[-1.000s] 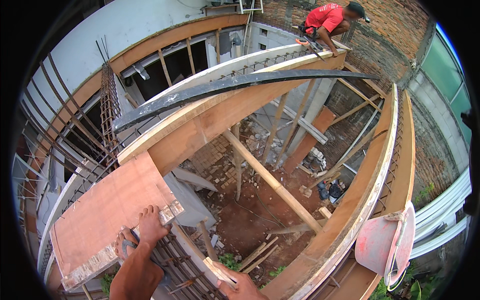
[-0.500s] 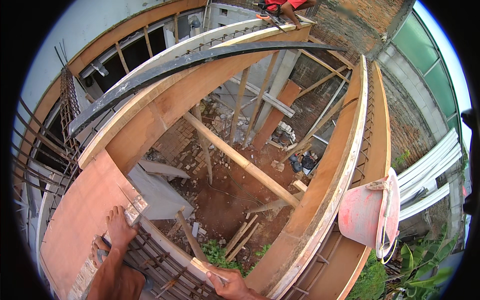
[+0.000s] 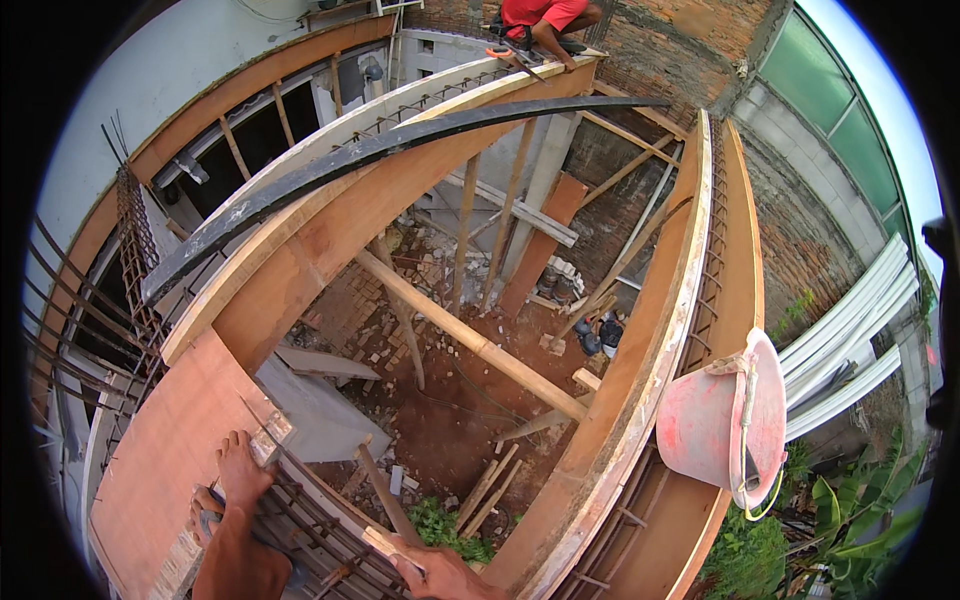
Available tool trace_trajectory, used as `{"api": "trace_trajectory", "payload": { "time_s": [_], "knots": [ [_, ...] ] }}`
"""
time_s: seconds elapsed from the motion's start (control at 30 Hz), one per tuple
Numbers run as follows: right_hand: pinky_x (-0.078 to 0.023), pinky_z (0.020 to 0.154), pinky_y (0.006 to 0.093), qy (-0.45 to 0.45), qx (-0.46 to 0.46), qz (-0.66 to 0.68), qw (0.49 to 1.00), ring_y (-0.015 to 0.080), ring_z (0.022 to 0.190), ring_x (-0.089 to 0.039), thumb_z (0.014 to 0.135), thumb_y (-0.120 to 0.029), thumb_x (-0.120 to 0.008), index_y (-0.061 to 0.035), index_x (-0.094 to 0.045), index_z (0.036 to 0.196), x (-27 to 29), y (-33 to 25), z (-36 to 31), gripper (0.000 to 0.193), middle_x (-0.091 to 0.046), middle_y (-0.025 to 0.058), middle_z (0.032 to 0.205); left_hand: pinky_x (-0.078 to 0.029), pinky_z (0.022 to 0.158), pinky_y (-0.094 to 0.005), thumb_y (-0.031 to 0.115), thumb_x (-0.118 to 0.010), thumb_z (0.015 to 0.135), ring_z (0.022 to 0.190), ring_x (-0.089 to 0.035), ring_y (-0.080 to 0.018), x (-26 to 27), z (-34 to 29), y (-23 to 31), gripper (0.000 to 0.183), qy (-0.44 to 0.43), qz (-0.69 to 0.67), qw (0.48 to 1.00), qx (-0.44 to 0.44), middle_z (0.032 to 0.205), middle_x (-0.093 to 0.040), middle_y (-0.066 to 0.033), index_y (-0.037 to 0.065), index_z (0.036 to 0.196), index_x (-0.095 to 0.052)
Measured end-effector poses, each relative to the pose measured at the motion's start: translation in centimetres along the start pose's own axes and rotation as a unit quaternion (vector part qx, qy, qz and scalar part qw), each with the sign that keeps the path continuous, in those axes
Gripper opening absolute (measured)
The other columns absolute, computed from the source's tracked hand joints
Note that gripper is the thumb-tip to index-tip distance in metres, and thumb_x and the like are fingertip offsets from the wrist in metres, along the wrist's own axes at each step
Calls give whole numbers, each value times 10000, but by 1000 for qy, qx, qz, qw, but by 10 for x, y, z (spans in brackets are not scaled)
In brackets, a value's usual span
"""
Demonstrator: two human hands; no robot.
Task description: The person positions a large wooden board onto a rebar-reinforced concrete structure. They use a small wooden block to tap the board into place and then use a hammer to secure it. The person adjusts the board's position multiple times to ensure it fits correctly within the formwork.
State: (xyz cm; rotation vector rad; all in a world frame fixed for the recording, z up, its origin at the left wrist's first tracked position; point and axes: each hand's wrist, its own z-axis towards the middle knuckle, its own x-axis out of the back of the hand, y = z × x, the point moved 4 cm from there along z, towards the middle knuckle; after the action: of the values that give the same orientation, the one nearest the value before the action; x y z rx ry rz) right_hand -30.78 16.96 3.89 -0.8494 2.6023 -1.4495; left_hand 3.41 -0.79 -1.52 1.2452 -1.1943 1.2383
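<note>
At the lower left, my left hand [image 3: 243, 468] is closed over the batten-backed edge of a reddish plywood panel [image 3: 170, 450], its fingers lying on the face. A sandalled foot [image 3: 203, 512] is just beside it, partly hidden by my forearm. My right hand [image 3: 440, 572], low in the middle, is closed around a pale piece of wood [image 3: 378, 542]; only its near-square end shows past the fingers. Under both hands runs a lattice of rusty rebar [image 3: 320, 530] along the curved formwork.
Curved plywood formwork [image 3: 640, 370] rings a deep pit with a bamboo pole [image 3: 480, 345] across it. A long black strip [image 3: 330, 165] lies along the left form. A pink bucket [image 3: 710, 420] sits on the right form. Another person [image 3: 545, 25] crouches at the far end.
My view has shifted slightly. My right hand and its piece of wood have moved a little left and down. My left hand keeps its place on the panel.
</note>
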Motion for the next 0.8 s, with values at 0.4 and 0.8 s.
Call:
{"api": "trace_trajectory", "payload": {
  "time_s": [0.4,0.8],
  "knots": [
    [-569,901,428,91,19,70,993,362,966,-723,960,-419,-623,-185,-671,1343,-26,24,-27,451,-742,180,1125,-420,953,-463,296,-858,611,1083,-540,-364,11,3,8,630,-8,-7,1000,-29,1073,-563,-165,17,1083,-548],
    [-555,891,450,-18,47,58,997,406,1027,-711,1023,-366,-619,-53,-501,1514,5,6,13,594,-661,274,1304,-414,970,-457,289,-869,605,1079,-526,-368,5,4,4,619,-11,8,1000,-5,1085,-559,-170,19,1061,-551]
  ]
}}
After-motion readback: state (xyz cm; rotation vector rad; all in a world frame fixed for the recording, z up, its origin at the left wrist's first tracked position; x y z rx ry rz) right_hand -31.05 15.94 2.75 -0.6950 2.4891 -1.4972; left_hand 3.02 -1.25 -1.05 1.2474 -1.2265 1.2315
